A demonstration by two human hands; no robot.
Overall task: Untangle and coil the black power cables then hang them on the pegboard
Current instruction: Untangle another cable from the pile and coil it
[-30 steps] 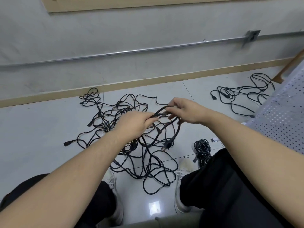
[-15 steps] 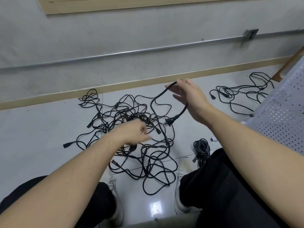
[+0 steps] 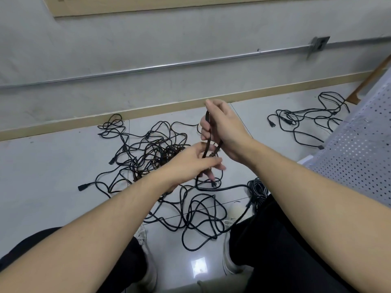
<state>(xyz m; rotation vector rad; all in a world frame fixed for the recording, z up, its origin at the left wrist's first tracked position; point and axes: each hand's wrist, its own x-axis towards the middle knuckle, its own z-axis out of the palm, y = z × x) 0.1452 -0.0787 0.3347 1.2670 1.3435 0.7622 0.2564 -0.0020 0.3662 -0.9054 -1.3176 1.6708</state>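
cable loop (image 3: 208,132) sits in the right hand (image 3: 226,132), long axis near vertical, top bend at 12 o'clock, both legs dropping toward 6. right grip is curled round the loop, palm facing left, forearm coming in from 4 o'clock. left hand (image 3: 190,163) is just below at 7 o'clock of it, fingers pinching the legs where they cross; it's the nearer hand to the slack. slack runs down to the tangled pile (image 3: 160,166) on the floor (image 3: 53,166). next wrap likely feeds up from 6. coiled bundle (image 3: 257,190) lies by the right knee, second pile (image 3: 306,121) at 2 o'clock, pegboard (image 3: 359,144) at 3.
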